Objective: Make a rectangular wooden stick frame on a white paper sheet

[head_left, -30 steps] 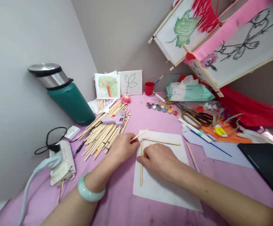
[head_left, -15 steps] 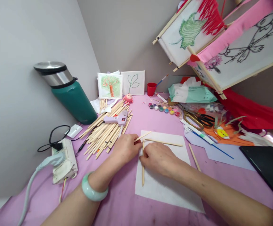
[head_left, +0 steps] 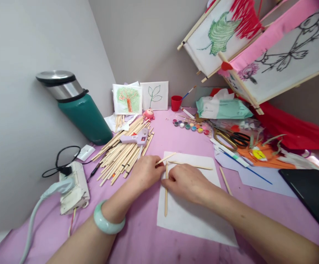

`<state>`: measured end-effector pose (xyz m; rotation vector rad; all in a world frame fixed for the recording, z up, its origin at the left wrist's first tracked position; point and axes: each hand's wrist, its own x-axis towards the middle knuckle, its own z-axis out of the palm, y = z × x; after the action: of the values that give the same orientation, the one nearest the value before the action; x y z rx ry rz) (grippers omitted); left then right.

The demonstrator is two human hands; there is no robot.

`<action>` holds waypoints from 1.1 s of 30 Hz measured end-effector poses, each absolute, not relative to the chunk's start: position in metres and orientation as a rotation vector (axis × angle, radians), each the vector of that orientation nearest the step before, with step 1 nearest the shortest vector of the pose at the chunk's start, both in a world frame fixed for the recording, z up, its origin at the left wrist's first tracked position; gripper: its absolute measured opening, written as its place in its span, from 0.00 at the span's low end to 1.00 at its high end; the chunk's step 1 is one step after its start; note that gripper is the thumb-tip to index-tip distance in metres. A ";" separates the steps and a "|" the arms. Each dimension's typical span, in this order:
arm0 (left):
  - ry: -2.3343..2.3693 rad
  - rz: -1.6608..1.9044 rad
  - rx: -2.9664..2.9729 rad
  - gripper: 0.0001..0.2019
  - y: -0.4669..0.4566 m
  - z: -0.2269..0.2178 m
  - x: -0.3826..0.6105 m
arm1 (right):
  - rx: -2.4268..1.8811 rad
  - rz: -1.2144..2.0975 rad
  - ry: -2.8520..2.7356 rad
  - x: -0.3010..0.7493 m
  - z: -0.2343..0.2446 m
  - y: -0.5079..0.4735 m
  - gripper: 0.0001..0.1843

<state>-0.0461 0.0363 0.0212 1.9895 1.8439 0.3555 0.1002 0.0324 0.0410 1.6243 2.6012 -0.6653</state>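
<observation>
On the tabletop (head_left: 137,238), near its front edge, a sheet of white paper (head_left: 195,227) carries two pale wooden sticks: a side stick (head_left: 166,202) along the paper's left edge and a far stick (head_left: 194,166) along its back edge. They meet nearly square at the paper's back-left corner, apparently with a slight gap. The work looks partly laid out: nothing shows the sticks joined, no stick lies along the paper's near edge, and the right edge is partly under a forearm.

The left hand (head_left: 148,171) pinches a third stick (head_left: 167,158), slanted over that corner and not yet laid down. The right hand (head_left: 188,183) is curled over the side stick; I cannot tell whether its grip pinches or merely presses.

The sticks are slim, straight, plain and light-coloured; the side stick's near end tapers. Leftward, a lilac glue gun (head_left: 134,138) rests on a stick pile (head_left: 120,159).
</observation>
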 end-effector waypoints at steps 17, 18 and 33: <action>1.814 0.409 1.976 0.10 0.034 0.021 -0.041 | 1.890 -0.427 2.989 0.150 0.003 0.052 0.09; 1.819 0.407 1.966 0.10 0.033 0.022 -0.041 | 1.890 -0.428 2.980 0.150 0.003 0.053 0.09; 1.839 0.431 1.908 0.08 0.035 0.022 -0.038 | 1.849 -0.393 2.978 0.149 0.005 0.055 0.10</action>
<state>-0.0377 0.0347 0.0224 1.9081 1.8391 0.4314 0.1488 0.0551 0.0049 1.8489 2.9779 -0.3928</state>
